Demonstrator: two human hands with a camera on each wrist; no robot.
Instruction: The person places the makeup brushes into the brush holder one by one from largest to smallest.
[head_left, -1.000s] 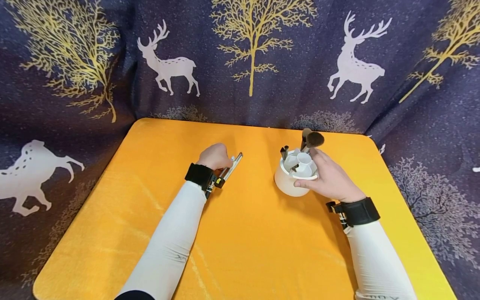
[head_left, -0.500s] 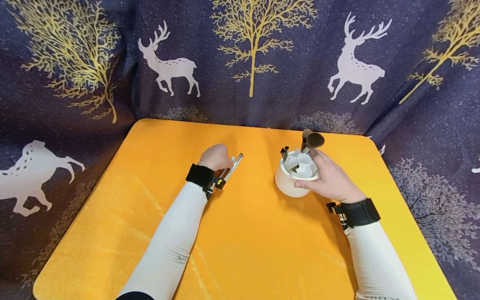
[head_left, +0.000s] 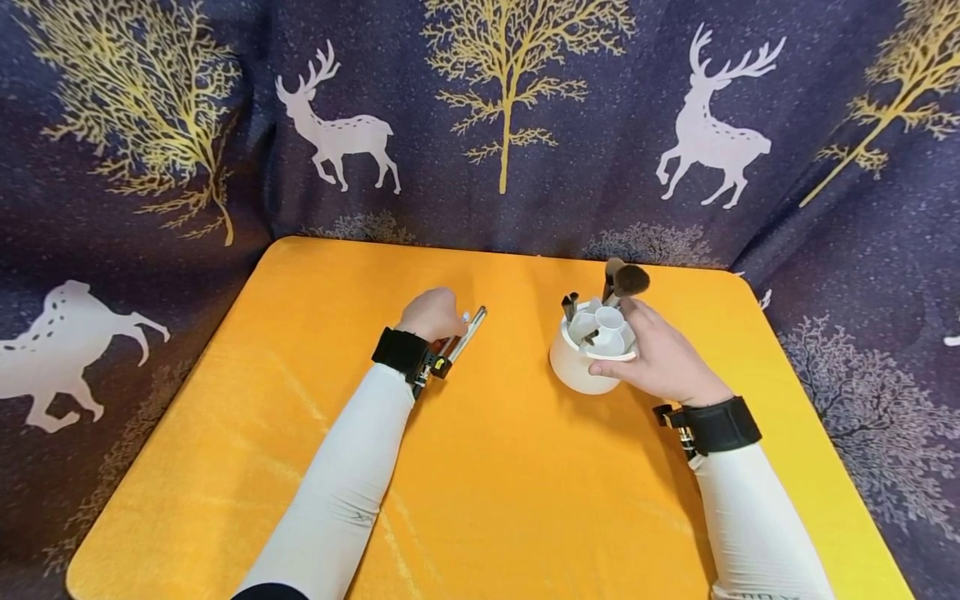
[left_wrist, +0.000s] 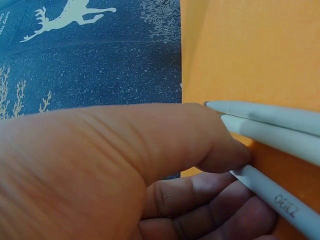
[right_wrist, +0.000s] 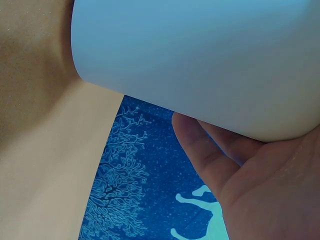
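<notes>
At centre left, my left hand (head_left: 431, 315) pinches a makeup brush (left_wrist: 274, 194) by its slim white handle, which bears small lettering in the left wrist view. Two more pale handles (left_wrist: 285, 131) lie alongside, close to the thumb. Seen from the head, the slender handles (head_left: 472, 327) point away to the upper right; the bristle ends are hidden. My right hand (head_left: 663, 354) grips a white round brush holder (head_left: 579, 371) at its right side, thumb in front at the rim. A big fluffy brush (head_left: 630, 280) and several smaller ones stand in its compartments.
An orange cloth (head_left: 510, 500) covers the table. Behind it and at both sides hangs a dark blue curtain (head_left: 442, 217) with deer and trees. Each wrist wears a black strap (head_left: 722, 423) with a small camera.
</notes>
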